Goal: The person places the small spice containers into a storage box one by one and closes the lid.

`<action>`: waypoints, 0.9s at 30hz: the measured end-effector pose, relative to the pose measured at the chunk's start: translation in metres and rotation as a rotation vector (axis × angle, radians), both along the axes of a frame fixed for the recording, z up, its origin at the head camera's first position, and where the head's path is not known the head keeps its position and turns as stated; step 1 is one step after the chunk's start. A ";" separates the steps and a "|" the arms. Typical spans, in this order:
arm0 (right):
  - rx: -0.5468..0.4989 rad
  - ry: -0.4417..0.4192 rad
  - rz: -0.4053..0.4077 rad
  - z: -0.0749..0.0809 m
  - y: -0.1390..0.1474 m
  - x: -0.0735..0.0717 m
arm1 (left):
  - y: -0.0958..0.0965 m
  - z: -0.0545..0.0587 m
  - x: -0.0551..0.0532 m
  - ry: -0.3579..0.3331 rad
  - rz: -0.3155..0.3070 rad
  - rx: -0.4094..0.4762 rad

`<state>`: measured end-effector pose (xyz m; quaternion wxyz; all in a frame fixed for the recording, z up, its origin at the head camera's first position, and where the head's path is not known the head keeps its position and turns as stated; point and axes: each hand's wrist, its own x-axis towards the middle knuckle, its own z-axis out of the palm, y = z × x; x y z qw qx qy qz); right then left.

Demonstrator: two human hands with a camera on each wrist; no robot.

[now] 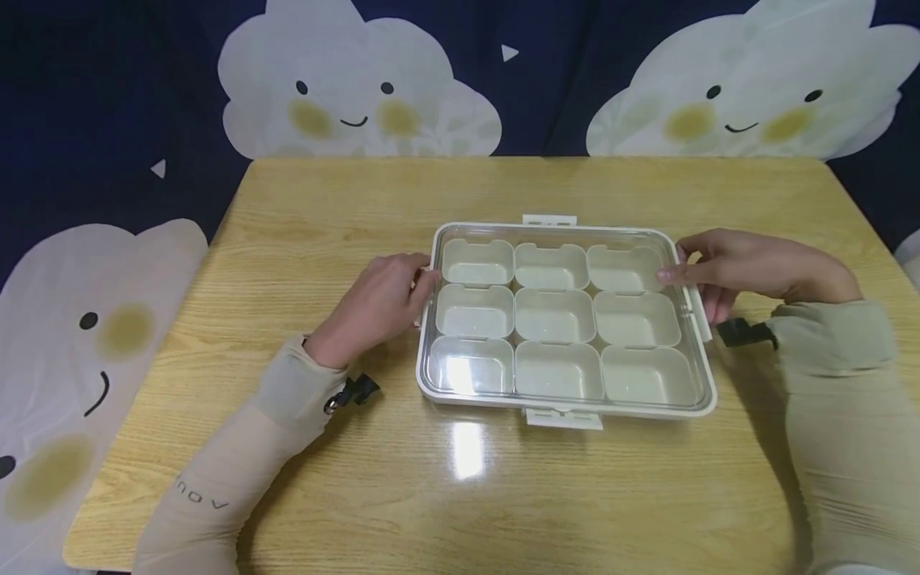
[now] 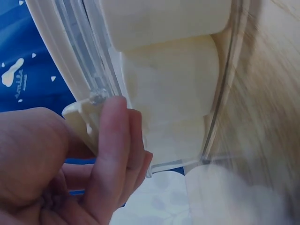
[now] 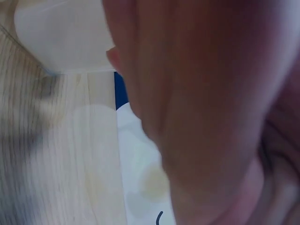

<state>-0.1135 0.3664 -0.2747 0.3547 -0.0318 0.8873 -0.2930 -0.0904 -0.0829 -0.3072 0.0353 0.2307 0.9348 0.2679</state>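
Note:
A clear storage box with a white-rimmed lid (image 1: 632, 411) lies on the table, its several cream inner bins (image 1: 555, 315) visible through the transparent top. At the box's left end is my left hand (image 1: 377, 299); the left wrist view shows its fingers curled at a cream side latch (image 2: 80, 117), which stands out from the wall. My right hand (image 1: 772, 263) grips the opposite end, thumb over the lid's edge and the other fingers lower down beside the right latch (image 1: 699, 313). In the right wrist view the hand hides most of the box.
White latches stick out at the box's front (image 1: 564, 420) and back (image 1: 549, 220). The wooden table (image 1: 345, 495) extends around the box. Behind it hangs a dark blue cloth (image 1: 546, 88) printed with smiling clouds. Black straps (image 1: 352, 393) show at both wrists.

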 end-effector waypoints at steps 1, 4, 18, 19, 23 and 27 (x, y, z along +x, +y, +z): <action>-0.003 0.003 0.001 0.000 0.000 0.000 | 0.000 0.000 0.000 -0.016 0.001 0.004; -0.013 0.004 -0.004 0.001 0.000 0.000 | -0.001 0.002 -0.002 -0.065 0.010 0.008; -0.039 0.057 -0.031 -0.006 -0.006 -0.003 | -0.007 0.001 -0.009 -0.040 0.040 -0.038; -0.043 0.067 -0.036 -0.008 -0.007 -0.004 | -0.008 0.001 -0.010 -0.034 0.046 -0.040; -0.053 0.118 -0.045 -0.012 -0.010 -0.005 | -0.011 -0.001 -0.013 -0.040 0.063 -0.024; -0.052 0.157 -0.067 -0.015 -0.012 -0.005 | -0.014 -0.001 -0.016 -0.054 0.076 -0.004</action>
